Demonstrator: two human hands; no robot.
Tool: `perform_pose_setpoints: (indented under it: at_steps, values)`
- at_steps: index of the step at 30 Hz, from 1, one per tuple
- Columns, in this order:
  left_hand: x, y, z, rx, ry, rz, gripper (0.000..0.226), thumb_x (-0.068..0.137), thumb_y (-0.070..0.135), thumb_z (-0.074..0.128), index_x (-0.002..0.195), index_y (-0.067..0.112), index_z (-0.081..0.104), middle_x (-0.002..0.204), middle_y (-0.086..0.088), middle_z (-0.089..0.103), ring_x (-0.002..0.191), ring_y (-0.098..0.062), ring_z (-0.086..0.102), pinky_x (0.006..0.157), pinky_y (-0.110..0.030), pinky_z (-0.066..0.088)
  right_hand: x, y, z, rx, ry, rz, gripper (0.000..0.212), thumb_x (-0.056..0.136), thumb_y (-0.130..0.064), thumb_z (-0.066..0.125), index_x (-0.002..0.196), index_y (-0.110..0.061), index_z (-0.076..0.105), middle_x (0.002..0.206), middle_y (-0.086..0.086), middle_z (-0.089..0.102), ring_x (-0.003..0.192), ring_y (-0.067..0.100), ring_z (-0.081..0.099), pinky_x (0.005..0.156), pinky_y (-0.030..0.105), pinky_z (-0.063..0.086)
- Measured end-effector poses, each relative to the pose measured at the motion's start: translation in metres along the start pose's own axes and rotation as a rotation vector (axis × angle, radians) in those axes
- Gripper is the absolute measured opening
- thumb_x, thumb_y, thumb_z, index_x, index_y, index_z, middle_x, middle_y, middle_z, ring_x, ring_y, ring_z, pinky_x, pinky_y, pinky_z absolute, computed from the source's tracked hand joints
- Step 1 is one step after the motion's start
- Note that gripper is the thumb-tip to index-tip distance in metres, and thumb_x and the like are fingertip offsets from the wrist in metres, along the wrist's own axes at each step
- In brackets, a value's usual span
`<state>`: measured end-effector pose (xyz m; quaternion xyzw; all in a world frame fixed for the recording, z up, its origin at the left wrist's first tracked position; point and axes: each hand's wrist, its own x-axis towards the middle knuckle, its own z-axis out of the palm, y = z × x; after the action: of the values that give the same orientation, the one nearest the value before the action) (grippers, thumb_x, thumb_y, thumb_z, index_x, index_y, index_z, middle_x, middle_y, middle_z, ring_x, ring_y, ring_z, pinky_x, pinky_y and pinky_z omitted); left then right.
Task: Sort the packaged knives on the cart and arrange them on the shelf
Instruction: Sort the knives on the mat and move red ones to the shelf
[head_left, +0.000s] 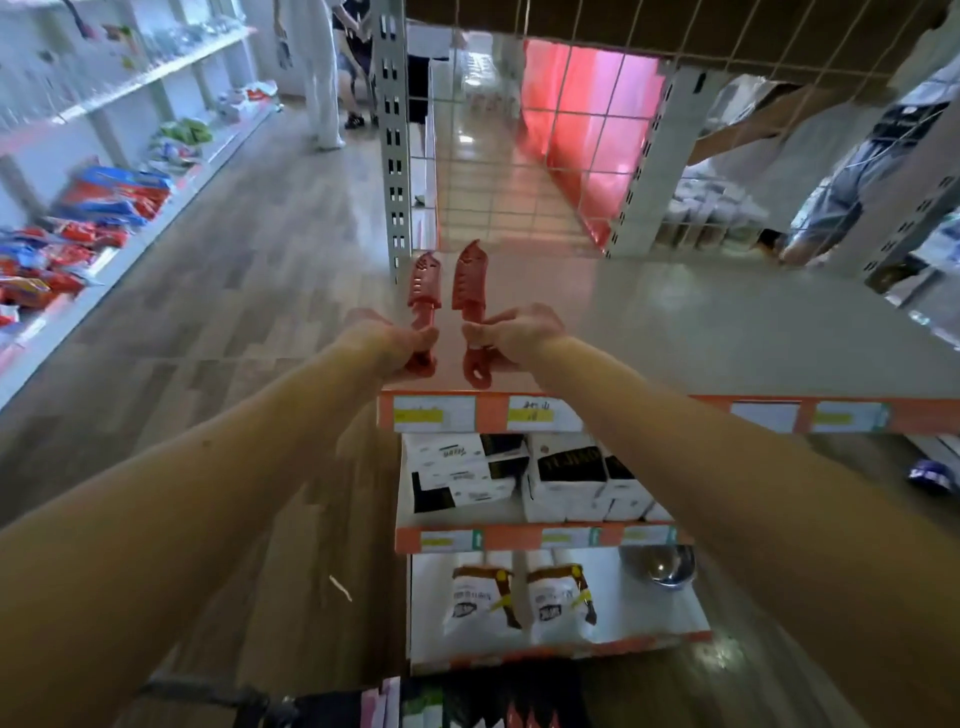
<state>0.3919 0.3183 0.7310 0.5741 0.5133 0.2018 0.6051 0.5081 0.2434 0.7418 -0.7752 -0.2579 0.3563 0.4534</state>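
Two red knives in perforated red sheaths lie side by side at the left front corner of the grey shelf top (701, 322), tips pointing away from me. My left hand (387, 340) grips the handle of the left knife (425, 283). My right hand (511, 332) grips the handle of the right knife (470, 280). Both handles reach the shelf's orange front edge (675, 413). At the bottom edge of the view, packaged goods in the cart (467, 704) show only partly.
Lower shelves hold white and black boxes (566, 475), white bags (519, 597) and a steel bowl (660, 564). A perforated upright post (392, 130) and wire mesh back (571, 130) bound the shelf. A stocked aisle shelf (104, 208) runs on the left. People stand far back.
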Motion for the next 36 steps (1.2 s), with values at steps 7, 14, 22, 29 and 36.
perform_pose_setpoints:
  at_steps: [7, 14, 22, 29, 36]
  values:
    - [0.010, -0.013, 0.005, 0.238, -0.008, 0.132, 0.021, 0.082, 0.017, 0.067, 0.065, 0.008, 0.056, 0.069, -0.008, 0.061, 0.073, -0.026, 0.061, 0.084, -0.039, 0.053, 0.041, 0.005, 0.010, -0.018, -0.022, -0.038, 0.026, 0.080, -0.018, 0.073, 0.096, 0.002, 0.070, 0.082, 0.010, 0.067, 0.076, 0.021, 0.065, 0.075, 0.028, 0.057]
    - [0.027, -0.033, 0.012, 0.154, 0.095, 0.282, 0.009, 0.083, 0.014, 0.066, 0.077, 0.008, 0.063, 0.062, -0.003, 0.061, 0.058, -0.017, 0.060, 0.061, -0.029, 0.054, 0.061, 0.028, 0.019, -0.155, 0.045, -0.141, 0.022, 0.083, -0.033, 0.068, 0.085, -0.013, 0.075, 0.075, 0.001, 0.067, 0.067, 0.010, 0.059, 0.066, 0.018, 0.049]
    - [0.040, -0.040, 0.010, 0.049, 0.187, 0.304, 0.021, 0.086, 0.011, 0.062, 0.073, 0.021, 0.049, 0.062, -0.006, 0.062, 0.057, -0.019, 0.063, 0.061, -0.033, 0.055, 0.063, 0.035, 0.023, -0.176, 0.087, -0.196, 0.027, 0.083, -0.037, 0.067, 0.093, -0.014, 0.075, 0.089, 0.003, 0.074, 0.079, 0.014, 0.063, 0.076, 0.026, 0.049]
    - [0.038, -0.049, 0.012, 0.237, 0.222, 0.499, 0.022, 0.086, 0.019, 0.063, 0.072, 0.030, 0.049, 0.063, 0.004, 0.062, 0.052, -0.006, 0.063, 0.055, -0.028, 0.054, 0.064, 0.038, 0.027, -0.135, 0.071, -0.222, 0.027, 0.082, -0.035, 0.068, 0.098, -0.014, 0.074, 0.091, 0.004, 0.075, 0.085, 0.016, 0.068, 0.082, 0.032, 0.055]
    - [0.037, -0.047, 0.014, 0.449, 0.230, 0.609, 0.018, 0.083, 0.021, 0.066, 0.074, 0.027, 0.051, 0.060, 0.017, 0.053, 0.055, 0.005, 0.054, 0.048, -0.007, 0.046, 0.065, 0.039, 0.026, -0.167, 0.065, -0.253, 0.027, 0.081, -0.035, 0.069, 0.098, -0.015, 0.074, 0.091, 0.002, 0.074, 0.085, 0.014, 0.068, 0.080, 0.029, 0.055]
